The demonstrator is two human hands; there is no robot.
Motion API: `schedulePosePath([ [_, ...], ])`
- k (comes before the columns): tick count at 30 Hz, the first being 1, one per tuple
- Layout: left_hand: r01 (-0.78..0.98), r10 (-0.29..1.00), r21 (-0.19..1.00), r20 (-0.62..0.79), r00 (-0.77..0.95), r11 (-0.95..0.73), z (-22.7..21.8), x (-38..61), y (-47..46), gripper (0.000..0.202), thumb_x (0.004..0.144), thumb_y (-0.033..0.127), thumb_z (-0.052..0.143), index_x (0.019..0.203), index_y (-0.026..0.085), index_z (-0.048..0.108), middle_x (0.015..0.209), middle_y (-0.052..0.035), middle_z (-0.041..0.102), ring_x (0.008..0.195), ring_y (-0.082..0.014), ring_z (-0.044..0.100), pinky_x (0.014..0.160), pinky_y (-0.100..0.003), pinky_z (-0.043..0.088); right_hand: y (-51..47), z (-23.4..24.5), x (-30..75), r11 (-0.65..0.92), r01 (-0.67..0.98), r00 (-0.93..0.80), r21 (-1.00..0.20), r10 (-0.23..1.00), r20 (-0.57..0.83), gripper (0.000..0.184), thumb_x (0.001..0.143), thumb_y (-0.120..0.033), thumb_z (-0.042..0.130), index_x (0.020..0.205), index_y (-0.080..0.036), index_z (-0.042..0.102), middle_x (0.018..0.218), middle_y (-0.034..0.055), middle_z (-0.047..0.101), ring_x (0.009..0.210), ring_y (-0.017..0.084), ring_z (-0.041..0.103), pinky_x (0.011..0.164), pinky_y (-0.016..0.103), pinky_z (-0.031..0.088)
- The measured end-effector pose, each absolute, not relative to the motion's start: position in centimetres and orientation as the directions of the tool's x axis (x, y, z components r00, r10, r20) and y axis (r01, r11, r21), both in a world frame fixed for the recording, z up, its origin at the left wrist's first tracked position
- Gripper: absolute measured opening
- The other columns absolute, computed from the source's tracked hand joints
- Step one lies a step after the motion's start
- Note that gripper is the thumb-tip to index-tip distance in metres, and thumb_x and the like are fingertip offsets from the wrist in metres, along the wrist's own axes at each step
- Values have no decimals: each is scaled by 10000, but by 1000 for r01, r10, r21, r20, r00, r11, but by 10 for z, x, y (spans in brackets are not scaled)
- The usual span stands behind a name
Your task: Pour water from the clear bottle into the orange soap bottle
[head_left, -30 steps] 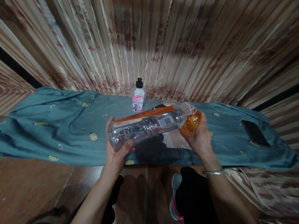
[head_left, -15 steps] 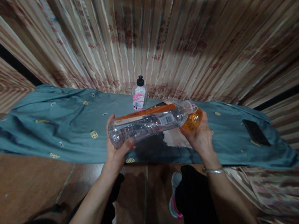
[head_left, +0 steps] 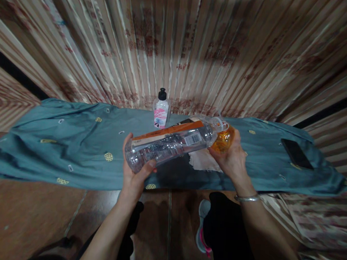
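Head camera: left hand and right hand met around a clear bottle

The left hand wrapped the bottle's base, thumb on the near side and a fingertip showing beyond, a grip that probably bore most of the weight. The right hand curled around an amber container behind the bottle's neck, seemingly to keep the two close; whether they touched could not be told. The bottle slanted above a teal cloth, label and barcode toward the camera. Most fingers of both hands were hidden, as was much of the amber container, and the label's print was too small to read. A ragged pale sheet showed partly beneath. Farther out, a black-capped bottle stood upright near the curtain, and a dark phone lay well to the right.
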State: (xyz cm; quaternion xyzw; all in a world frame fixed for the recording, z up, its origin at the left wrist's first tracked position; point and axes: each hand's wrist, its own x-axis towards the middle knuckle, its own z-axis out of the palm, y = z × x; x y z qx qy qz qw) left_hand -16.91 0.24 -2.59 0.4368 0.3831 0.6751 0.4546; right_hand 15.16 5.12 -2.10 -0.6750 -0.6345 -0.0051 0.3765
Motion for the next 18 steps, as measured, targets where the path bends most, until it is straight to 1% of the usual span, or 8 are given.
schedulePosePath([
  [2, -281, 922, 896, 264, -285, -343, -22, -164, 2, 973, 796, 495, 997, 1614, 338, 494, 1118, -33, 718, 750, -170, 697, 488, -218, 574, 51, -21, 152, 92, 857, 193, -508, 855, 481, 971, 832, -572, 796, 1640, -184, 423, 1458, 233, 766, 1238, 446, 802, 989, 592, 685],
  [4, -274, 921, 897, 271, -281, -347, -20, -160, 2, 964, 785, 504, 1002, 1595, 334, 506, 1115, -29, 719, 735, -163, 686, 484, -221, 573, 51, -21, 152, 95, 856, 189, -508, 857, 479, 966, 838, -575, 800, 1638, -186, 423, 1450, 231, 769, 1231, 443, 804, 984, 587, 686],
  [6, -272, 928, 903, 262, -263, -332, -19, -160, 1, 955, 788, 492, 999, 1592, 343, 505, 1129, -27, 721, 744, -166, 693, 497, -231, 585, 51, -22, 153, 97, 861, 183, -499, 856, 483, 983, 847, -573, 800, 1654, -180, 400, 1455, 237, 763, 1244, 445, 800, 986, 585, 683],
  [9, -285, 926, 900, 250, -282, -330, -20, -165, 1, 975, 791, 479, 993, 1612, 339, 485, 1115, -26, 720, 744, -168, 696, 493, -224, 573, 51, -24, 154, 104, 871, 170, -480, 854, 492, 1004, 860, -567, 798, 1676, -178, 360, 1487, 247, 744, 1280, 448, 787, 1000, 592, 678],
  [13, -285, 952, 916, 232, -198, -282, -23, -169, 2, 1031, 800, 452, 993, 1658, 352, 431, 1143, -38, 731, 761, -188, 715, 515, -259, 605, 51, -23, 154, 99, 870, 169, -484, 861, 480, 989, 852, -554, 806, 1665, -192, 373, 1483, 238, 749, 1270, 446, 793, 994, 586, 684],
  [16, -288, 936, 905, 244, -255, -314, -21, -165, 2, 994, 794, 489, 996, 1627, 344, 473, 1110, -31, 726, 733, -179, 701, 499, -256, 603, 51, -21, 153, 87, 864, 181, -496, 865, 468, 1002, 834, -541, 807, 1667, -177, 384, 1475, 242, 754, 1251, 449, 799, 990, 589, 686],
  [18, -292, 927, 899, 245, -284, -327, -19, -160, 2, 990, 762, 499, 1021, 1590, 331, 504, 1089, -22, 728, 701, -163, 687, 484, -241, 590, 51, -21, 153, 76, 861, 193, -503, 866, 461, 1024, 824, -537, 807, 1675, -158, 380, 1467, 251, 759, 1248, 454, 799, 996, 595, 683],
])
